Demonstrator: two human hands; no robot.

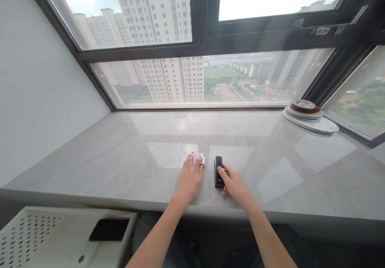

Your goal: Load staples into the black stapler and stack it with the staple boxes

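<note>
A black stapler (pixel 219 173) stands lengthwise, pointing away from me, over the grey tiled ledge. My right hand (pixel 234 183) grips it from the right side, thumb on top and fingers curled around its edge. To the left, my left hand (pixel 190 177) has its fingertips closed over a small white-and-red box (pixel 201 158). Part of that box is hidden under the fingers, and its print is too small to read. A short gap of bare ledge separates the box from the stapler.
The tiled ledge (pixel 99 163) runs beneath a dark-framed window (pixel 168 52). In its back right corner sits a stack of plates (pixel 309 115). Below the front edge at left is a white plastic tray (pixel 69 236) holding a dark phone-like slab (pixel 110 230).
</note>
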